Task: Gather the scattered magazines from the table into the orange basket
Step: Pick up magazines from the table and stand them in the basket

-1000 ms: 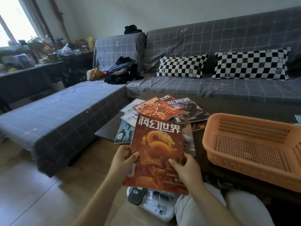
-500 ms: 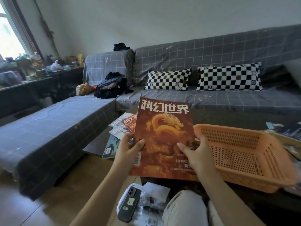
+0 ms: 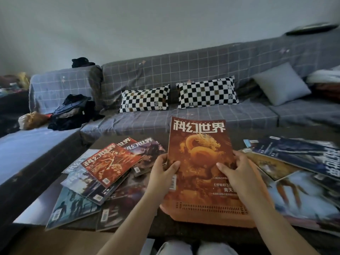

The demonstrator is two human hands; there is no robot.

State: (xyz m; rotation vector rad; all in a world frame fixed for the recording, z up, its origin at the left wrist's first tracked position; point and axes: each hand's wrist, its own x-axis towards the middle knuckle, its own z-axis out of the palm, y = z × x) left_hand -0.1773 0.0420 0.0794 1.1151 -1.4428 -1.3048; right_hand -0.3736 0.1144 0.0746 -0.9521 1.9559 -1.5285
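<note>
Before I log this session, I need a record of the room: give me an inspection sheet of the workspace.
Surface: dark coffee table, mostly covered.
Job's things: dragon magazine held over the orange basket; left magazine pile; right magazine pile.
Clutter: nothing seen besides magazines.
Grippers: left hand and right hand grip the dragon magazine's sides.
Cables: nothing seen.
Surroundings: grey checked sofa, two checkered pillows, grey cushion, dark clothes.

The room is dim with soft, flat daylight and weak shadows, the sofa (image 3: 184,74) bends from wide-angle distortion toward the edges, and motion blur smears the magazines at the right (image 3: 301,173) and the far corners.
</note>
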